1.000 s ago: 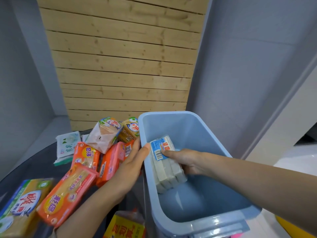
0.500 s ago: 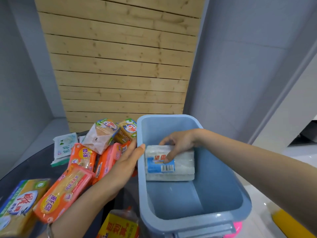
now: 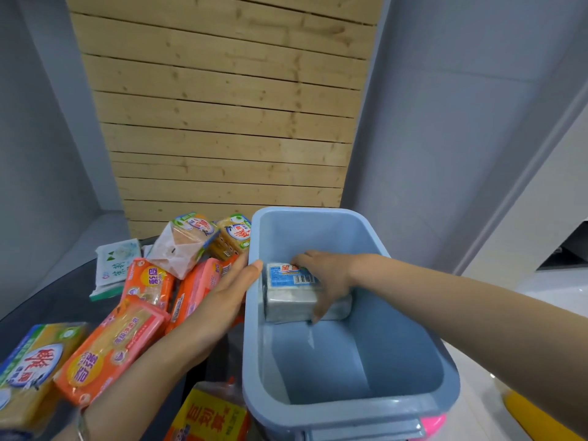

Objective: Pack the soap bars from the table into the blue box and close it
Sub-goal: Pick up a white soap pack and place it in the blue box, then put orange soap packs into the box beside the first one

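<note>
- Reaching down into the blue box (image 3: 397,329) with the right grip (image 3: 327,278), fingers curled over the top and near side of a white soap pack (image 3: 289,300) with a blue label, clamped on it.
- Holding that pack flat and low inside the box, close against the left inner wall, about midway along; cannot tell whether touching the floor of the box.
- Bracing the box from outside with the left grip (image 3: 222,297): fingers straight and together, laid flat on the left outer wall, one fingertip up at the rim, clasping nothing.
- Standing open, no lid on, just right of the dark bench (image 3: 47,300); hidden underneath, so no telling what carries it.
- Lying heaped on the bench beside the left grip: three orange soap packs (image 3: 111,348), the nearest tilted over a yellow-and-green pack (image 3: 28,367).
- Sitting behind those, near the wooden slat wall (image 3: 222,106): two clear-wrapped tan packs (image 3: 184,241), plus a white-and-green pack (image 3: 116,265) off to the left.
- Poking in at the bottom edge, touching the box's near corner: a yellow pack with red lettering (image 3: 213,418).
</note>
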The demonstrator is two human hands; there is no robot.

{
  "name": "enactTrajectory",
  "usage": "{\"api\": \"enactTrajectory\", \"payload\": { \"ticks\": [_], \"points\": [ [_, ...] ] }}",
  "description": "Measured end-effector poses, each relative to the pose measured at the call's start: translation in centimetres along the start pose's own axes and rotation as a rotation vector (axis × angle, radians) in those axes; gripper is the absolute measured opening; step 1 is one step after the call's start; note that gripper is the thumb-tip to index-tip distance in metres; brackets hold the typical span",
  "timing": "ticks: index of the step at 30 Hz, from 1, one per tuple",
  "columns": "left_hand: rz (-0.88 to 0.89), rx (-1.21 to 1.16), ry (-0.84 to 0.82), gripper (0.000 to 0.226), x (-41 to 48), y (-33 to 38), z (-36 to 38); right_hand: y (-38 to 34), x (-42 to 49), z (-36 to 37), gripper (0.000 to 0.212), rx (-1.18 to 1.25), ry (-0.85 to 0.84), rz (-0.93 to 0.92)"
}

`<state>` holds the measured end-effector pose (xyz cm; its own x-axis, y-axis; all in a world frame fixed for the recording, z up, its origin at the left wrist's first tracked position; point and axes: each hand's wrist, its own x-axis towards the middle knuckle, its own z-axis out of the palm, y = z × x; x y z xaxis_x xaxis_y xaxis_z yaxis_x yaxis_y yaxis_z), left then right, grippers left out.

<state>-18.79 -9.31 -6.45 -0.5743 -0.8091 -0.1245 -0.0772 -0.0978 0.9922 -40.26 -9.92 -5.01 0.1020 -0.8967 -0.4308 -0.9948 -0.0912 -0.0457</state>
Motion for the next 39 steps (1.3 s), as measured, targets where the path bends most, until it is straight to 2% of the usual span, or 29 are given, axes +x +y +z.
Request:
{"api": "enactTrajectory", "payload": {
  "ticks": [4,10,13,15,18,21,24,27,30,32,34,36,39],
  "points": [
    [0.001,0.009,-0.018,0.032,0.1,-0.1,-0.1,0.4,0.5,0.2,0.097,-0.014,0.092,0.007],
    [0.034,-0.008,-0.001,0.020,0.2,0.0,0.1,0.6,0.5,0.0,0.095,0.033,0.093,0.037],
    [0.061,-0.028,0.028,0.024,-0.2,0.1,0.4,0.6,-1.0,-1.1,0.078,0.182,0.099,0.031],
    [0.024,-0.030,0.072,0.035,-1.1,0.7,0.4,0.1,-3.5,-2.4,0.070,0.335,0.155,0.030],
    [0.020,-0.035,0.112,0.040,-3.8,1.6,-1.0,-2.1,-8.7,-3.8,0.049,0.613,0.364,-0.036],
    [0.106,0.100,0.105,0.032,-7.6,2.0,-3.6,-6.4,-13.9,-4.1,0.030,0.831,0.527,-0.204],
    [0.117,0.305,0.001,0.026,-11.8,1.1,-6.4,-11.9,-17.8,-3.2,0.030,0.939,0.465,-0.362],
    [0.055,0.468,-0.046,0.042,-15.1,-0.8,-8.1,-16.4,-18.9,-1.3,0.028,0.955,0.327,-0.397],
    [-0.013,0.632,-0.015,0.081,-17.1,-3.5,-8.0,-19.5,-18.6,2.1,0.033,1.016,0.250,-0.288],
    [-0.012,0.711,-0.039,0.073,-17.8,-5.0,-7.1,-20.7,-18.2,5.1,0.034,1.108,0.277,-0.142],
    [-0.018,0.664,-0.078,0.055,-17.8,-6.2,-6.1,-21.4,-17.6,8.1,0.036,1.229,0.318,0.049],
    [-0.042,0.653,-0.100,0.052,-17.2,-7.3,-5.3,-21.8,-17.1,10.3,0.041,1.297,0.332,0.204],
    [-0.118,0.592,-0.051,0.052,-16.4,-8.0,-4.3,-22.8,-16.2,12.1,0.033,1.417,0.232,0.276]
  ]
}}
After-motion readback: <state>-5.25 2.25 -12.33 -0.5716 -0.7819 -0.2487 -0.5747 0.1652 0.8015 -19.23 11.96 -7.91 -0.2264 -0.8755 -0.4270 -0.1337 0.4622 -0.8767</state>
